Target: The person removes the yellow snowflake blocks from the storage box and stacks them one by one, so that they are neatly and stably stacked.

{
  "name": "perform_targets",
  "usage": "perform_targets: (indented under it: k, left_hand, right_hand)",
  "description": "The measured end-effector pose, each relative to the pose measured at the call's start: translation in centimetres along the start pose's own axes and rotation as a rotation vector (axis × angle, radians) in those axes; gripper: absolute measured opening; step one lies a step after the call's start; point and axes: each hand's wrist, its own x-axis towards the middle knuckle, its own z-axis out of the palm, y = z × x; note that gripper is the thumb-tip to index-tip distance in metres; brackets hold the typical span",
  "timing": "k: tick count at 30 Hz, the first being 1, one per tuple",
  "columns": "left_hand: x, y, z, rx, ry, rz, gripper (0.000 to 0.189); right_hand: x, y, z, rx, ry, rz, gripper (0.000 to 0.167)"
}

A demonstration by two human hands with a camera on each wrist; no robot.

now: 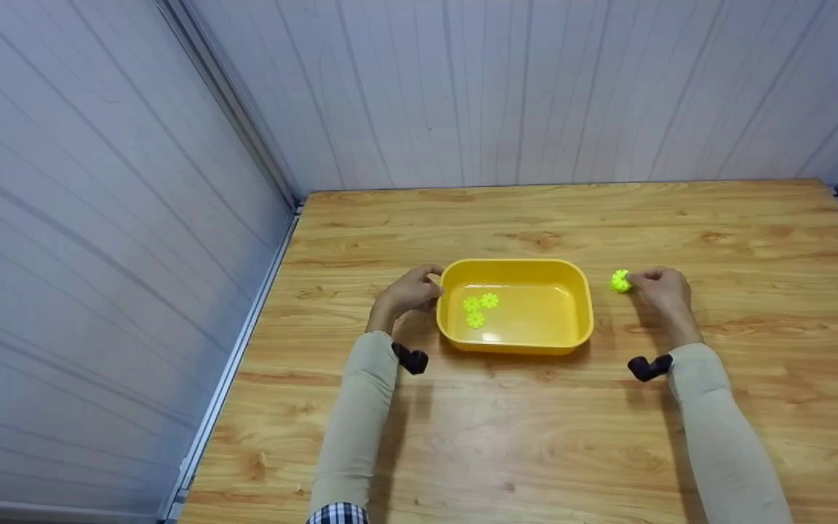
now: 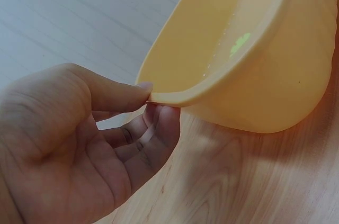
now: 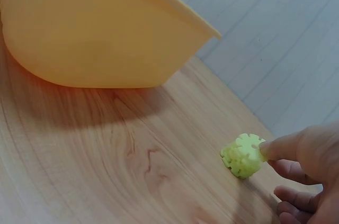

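Note:
A yellow plastic basin [image 1: 517, 348] stands on the table, with three flat yellow-green notched discs [image 1: 476, 319] on the left part of its floor. My left hand [image 1: 408, 292] pinches the basin's left rim; the left wrist view shows the thumb above the rim and fingertips beneath. To the right of the basin, my right hand [image 1: 665, 291] pinches the edge of a small block of interlocked yellow-green notched discs [image 3: 243, 155] between thumb and finger. This block is at the table surface, apart from the basin. The remaining right fingers curl below, touching nothing visible.
The wood-grain table [image 1: 492, 444] meets a pale panel wall [image 1: 484, 94] at the back. Another pale panel [image 1: 99, 255] closes off the left side along a metal edge strip. Black wrist mounts [image 1: 412, 359] stick out from both sleeves.

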Motion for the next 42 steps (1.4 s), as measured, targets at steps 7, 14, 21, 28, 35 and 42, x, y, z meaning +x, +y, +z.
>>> perform_targets:
  k: [7, 14, 21, 28, 35, 42]
  left_hand:
    - [0.1, 0.0, 0.0, 0.000, -0.001, 0.007, 0.042]
    - [0.1, 0.0, 0.1, 0.000, 0.006, 0.001, 0.041]
    - [0.0, 0.1, 0.1, 0.005, 0.009, -0.001, 0.042]
    - [-0.1, 0.1, 0.1, 0.000, 0.012, -0.004, 0.042]
    - [-0.1, 0.1, 0.2, -0.002, 0.021, -0.012, 0.044]
    - [0.0, 0.1, 0.2, 0.001, 0.025, -0.028, 0.044]
  right_hand:
    - [0.1, 0.1, 0.2, -0.033, 0.043, -0.016, 0.052]
    - [0.0, 0.0, 0.3, -0.048, 0.065, -0.020, 0.051]
    - [0.1, 0.1, 0.4, -0.076, 0.093, -0.053, 0.046]
    - [0.0, 0.2, 0.3, -0.060, 0.095, -0.055, 0.047]
    - [0.0, -0.1, 0.2, -0.046, 0.111, -0.070, 0.049]
    - [-0.4, -1.2, 0.3, 0.033, 0.090, -0.108, 0.051]
